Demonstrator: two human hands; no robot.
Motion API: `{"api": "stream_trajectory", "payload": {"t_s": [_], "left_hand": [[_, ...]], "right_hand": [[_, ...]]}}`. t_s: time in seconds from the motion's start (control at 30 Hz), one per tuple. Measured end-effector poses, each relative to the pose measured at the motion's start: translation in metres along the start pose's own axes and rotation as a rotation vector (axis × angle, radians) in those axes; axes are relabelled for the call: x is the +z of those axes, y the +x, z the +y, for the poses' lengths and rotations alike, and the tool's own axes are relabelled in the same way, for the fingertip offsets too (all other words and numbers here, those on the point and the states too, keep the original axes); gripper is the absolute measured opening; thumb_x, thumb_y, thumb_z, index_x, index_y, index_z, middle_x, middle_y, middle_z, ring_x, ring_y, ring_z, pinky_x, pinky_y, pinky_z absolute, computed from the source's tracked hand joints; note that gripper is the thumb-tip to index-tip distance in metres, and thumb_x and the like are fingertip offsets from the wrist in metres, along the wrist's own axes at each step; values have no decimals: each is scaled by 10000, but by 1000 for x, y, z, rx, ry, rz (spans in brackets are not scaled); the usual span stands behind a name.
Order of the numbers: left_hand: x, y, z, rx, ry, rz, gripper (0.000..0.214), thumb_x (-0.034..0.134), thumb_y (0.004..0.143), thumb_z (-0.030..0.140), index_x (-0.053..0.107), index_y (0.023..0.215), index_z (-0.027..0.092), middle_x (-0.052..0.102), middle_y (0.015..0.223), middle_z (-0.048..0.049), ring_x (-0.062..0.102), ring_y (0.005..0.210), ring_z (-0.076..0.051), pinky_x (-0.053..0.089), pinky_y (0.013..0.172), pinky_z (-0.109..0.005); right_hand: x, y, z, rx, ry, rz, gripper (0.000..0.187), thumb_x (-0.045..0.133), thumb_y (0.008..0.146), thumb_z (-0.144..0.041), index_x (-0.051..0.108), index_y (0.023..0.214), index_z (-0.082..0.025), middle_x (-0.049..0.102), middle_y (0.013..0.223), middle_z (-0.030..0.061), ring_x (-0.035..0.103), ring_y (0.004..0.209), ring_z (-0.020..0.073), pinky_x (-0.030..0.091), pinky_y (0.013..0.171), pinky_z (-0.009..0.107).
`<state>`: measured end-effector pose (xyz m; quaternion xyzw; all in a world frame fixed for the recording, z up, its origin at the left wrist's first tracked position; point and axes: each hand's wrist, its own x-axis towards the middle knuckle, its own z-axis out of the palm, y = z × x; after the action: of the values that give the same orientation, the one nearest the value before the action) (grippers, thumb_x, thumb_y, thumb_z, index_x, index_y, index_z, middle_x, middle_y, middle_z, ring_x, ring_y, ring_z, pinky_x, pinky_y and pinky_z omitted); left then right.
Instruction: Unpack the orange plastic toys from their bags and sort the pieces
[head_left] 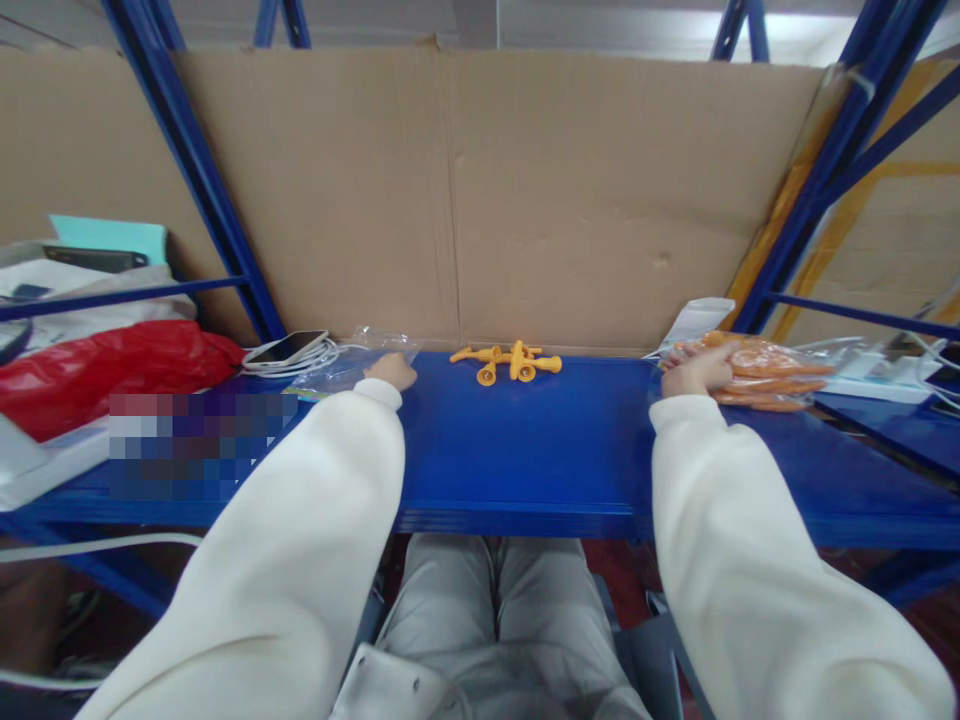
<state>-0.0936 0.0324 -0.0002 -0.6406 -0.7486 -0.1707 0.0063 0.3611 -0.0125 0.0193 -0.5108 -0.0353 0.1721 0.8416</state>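
Observation:
My left hand (391, 371) rests on the blue shelf with curled fingers, at the right edge of a flat clear plastic bag (330, 372). Whatever those fingers may hold is hidden. Off to the right, my right hand (697, 371) is closed on the near-left end of a stack of clear bags of orange parts (780, 372); its fingertips are partly hidden. Between my hands, toward the back, lies a small group of loose yellow-orange plastic pieces (517, 362), some with cup-shaped ends. Neither hand touches them.
A cardboard sheet (562, 200) stands behind the blue shelf (525, 450). At left are a phone (289, 347), a coiled white cable (319, 358) and a red bag (112, 370). A white power strip (877, 380) lies at right. Blue uprights (202, 190) flank the space.

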Motion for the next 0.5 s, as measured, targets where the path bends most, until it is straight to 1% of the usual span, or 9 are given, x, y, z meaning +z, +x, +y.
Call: {"api": "stream_trajectory", "payload": {"t_s": [0.13,0.23,0.3,0.4,0.5], "left_hand": [[-5,-7,5,10,-9,10,447,525,846,254,656,1245,103,653,1301,-211,605,1235,-349,475,1040,-448],[-9,-11,8,23,-10,-8,447,488,868,221,644,1261,75,640,1316,-222,598,1246,-350,485,1034,-429],[-11,-13,9,34,-14,-13,450,473,878,211,637,1270,63,638,1317,-226,595,1250,-351,488,1030,-417],[-11,-13,9,40,-13,-10,446,455,886,193,639,1270,61,643,1310,-224,597,1247,-351,491,1023,-408],[-9,-12,8,43,-4,-8,440,450,885,176,647,1262,63,651,1298,-220,604,1240,-343,491,1019,-394]], "right_hand": [[-3,-2,1,37,-13,60,472,125,1016,-413,471,748,-238,544,673,26,589,509,120,508,440,223],[-5,-5,0,8,-20,56,438,130,1017,-398,435,739,-254,521,668,12,594,516,121,518,453,212],[-7,-7,-2,-9,-17,89,380,169,1009,-325,420,732,-256,503,652,-1,594,519,125,534,477,218],[-8,-9,-5,-25,9,160,311,263,968,-206,395,690,-256,490,637,-10,610,575,138,560,551,239],[-6,-10,-5,-103,-3,170,318,325,915,-122,364,632,-260,524,682,7,642,735,152,573,709,256]]}}
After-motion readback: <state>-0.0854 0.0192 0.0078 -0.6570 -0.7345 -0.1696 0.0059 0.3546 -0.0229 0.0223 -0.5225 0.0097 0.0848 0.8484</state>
